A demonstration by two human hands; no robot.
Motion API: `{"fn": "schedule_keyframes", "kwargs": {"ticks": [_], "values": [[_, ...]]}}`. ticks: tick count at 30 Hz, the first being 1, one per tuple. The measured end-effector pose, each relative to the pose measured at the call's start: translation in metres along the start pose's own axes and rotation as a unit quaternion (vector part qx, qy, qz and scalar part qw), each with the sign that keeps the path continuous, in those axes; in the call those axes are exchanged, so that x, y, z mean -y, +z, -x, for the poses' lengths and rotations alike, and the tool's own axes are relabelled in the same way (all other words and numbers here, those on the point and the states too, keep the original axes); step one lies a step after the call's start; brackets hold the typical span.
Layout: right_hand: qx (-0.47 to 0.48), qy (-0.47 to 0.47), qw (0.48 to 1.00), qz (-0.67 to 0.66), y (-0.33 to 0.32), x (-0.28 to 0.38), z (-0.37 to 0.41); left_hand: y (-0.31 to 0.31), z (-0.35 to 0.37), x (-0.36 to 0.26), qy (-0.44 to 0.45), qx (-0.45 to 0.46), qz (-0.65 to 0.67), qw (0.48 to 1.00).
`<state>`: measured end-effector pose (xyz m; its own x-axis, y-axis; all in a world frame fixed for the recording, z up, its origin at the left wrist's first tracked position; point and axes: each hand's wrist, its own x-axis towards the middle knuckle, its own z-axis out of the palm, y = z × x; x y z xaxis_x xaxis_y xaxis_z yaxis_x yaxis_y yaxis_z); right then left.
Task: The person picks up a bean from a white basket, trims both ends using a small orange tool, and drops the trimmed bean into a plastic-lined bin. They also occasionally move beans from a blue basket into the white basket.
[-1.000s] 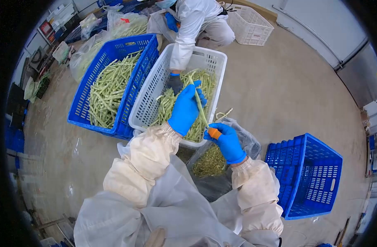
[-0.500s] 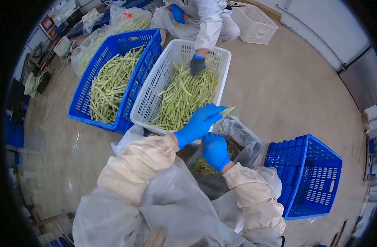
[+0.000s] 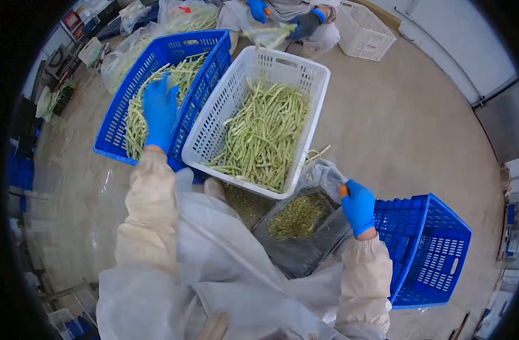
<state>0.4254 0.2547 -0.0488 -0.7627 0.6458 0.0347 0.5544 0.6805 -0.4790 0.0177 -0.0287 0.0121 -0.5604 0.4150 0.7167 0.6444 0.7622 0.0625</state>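
My left hand (image 3: 160,110), in a blue glove, is over the long green beans (image 3: 136,122) in the blue crate (image 3: 115,154), fingers apart and nothing visibly held. My right hand (image 3: 358,208), also blue-gloved, is closed around a small orange object (image 3: 343,191); its full shape is hidden. More green beans (image 3: 265,133) fill much of the white crate (image 3: 322,107) between my hands. Below my right hand, a bag-lined container (image 3: 330,178) holds small green cut bits (image 3: 298,218). A loose bean (image 3: 319,153) pokes out beside the white crate's near right corner.
Across from me, a co-worker's dark-gloved hand (image 3: 306,25) holds a blurred bunch of beans (image 3: 270,37). Stacked blue crates (image 3: 426,249) stand at my right. Behind are another white crate (image 3: 364,34) and plastic bags of beans (image 3: 183,20).
My left hand has left the bean it held near my right hand and moved left over the blue crate. My right hand moved right. The co-worker's hand drew back from the white crate with beans.
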Motion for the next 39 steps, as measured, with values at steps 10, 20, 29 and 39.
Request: {"fn": "schedule_keyframes", "kwargs": {"ticks": [10, 20, 29, 39], "values": [[0.072, -0.130, 0.985, 0.091, 0.000, 0.035, 0.006, 0.218, 0.163, -0.084, 0.422, 0.544, 0.030, 0.725], [0.097, -0.150, 0.982, 0.055, -0.003, 0.049, 0.000, 0.289, 0.225, -0.093, 0.594, 0.419, 0.071, 0.683], [-0.025, -0.127, 0.981, -0.146, 0.017, 0.046, -0.009, 0.097, 0.075, -0.185, 0.421, 0.350, 0.272, 0.792], [0.044, -0.113, 0.901, -0.417, 0.019, 0.055, -0.008, -0.046, 0.083, -0.227, 0.373, 0.184, 0.164, 0.895]]}}
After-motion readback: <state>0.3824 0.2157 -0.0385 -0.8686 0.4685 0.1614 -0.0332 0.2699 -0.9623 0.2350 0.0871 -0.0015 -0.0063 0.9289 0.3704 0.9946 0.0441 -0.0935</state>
